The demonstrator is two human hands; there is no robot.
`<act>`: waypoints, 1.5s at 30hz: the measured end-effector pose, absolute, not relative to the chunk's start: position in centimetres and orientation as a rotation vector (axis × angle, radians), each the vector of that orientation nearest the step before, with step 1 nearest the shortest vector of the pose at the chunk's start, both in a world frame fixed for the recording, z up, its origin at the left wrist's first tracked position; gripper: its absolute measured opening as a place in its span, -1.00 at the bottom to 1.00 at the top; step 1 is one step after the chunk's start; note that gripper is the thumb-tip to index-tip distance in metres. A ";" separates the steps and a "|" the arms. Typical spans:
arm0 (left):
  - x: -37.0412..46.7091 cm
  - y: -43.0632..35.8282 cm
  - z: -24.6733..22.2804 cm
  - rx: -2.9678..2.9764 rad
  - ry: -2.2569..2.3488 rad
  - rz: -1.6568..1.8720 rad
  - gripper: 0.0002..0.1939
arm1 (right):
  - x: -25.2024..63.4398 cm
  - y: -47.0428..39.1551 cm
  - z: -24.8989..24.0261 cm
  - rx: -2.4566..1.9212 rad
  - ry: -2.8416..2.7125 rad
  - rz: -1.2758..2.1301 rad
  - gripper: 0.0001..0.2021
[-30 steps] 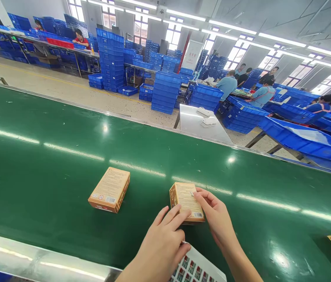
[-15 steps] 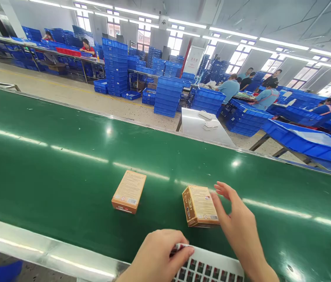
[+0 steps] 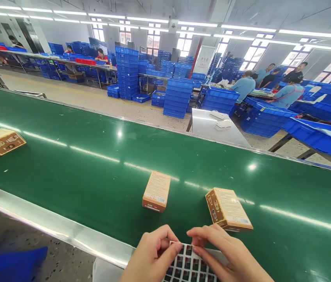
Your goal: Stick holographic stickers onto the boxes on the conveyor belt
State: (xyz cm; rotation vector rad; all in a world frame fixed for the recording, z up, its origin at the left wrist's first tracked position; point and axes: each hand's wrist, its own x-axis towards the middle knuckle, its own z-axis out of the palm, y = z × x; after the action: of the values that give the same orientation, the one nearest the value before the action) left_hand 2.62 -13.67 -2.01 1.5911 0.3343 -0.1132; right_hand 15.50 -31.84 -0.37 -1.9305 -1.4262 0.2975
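My left hand pinches the top edge of a white sheet with rows of small dark and red stickers, at the bottom centre. On the sheet's right side is my right hand, its thumb and index finger bent close over the upper stickers; whether a sticker is between them is too small to tell. Just beyond the hands, a tan and brown box lies on the green belt. A second such box lies to the right, behind my right hand, with a small mark on its top.
Another brown box lies at the far left of the belt, beside a partly visible one. A metal rail runs along the near edge. Past the belt stand a metal table, stacked blue crates and several people.
My right hand has left the right box and come down to the sheet. Both nearer boxes now appear farther right as the view has turned left, and boxes show at the far left.
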 end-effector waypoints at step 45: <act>7.3 -13.8 -2.4 2.195 -0.024 -0.058 -0.89 | 23.7 -29.1 -4.5 -1.836 -0.353 0.362 -0.63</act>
State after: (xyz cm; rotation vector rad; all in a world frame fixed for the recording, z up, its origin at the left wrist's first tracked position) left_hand 7.29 -13.83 -2.36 2.1954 -0.0243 -0.0581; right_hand 23.69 -29.13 -4.49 -1.8364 -0.3529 0.3621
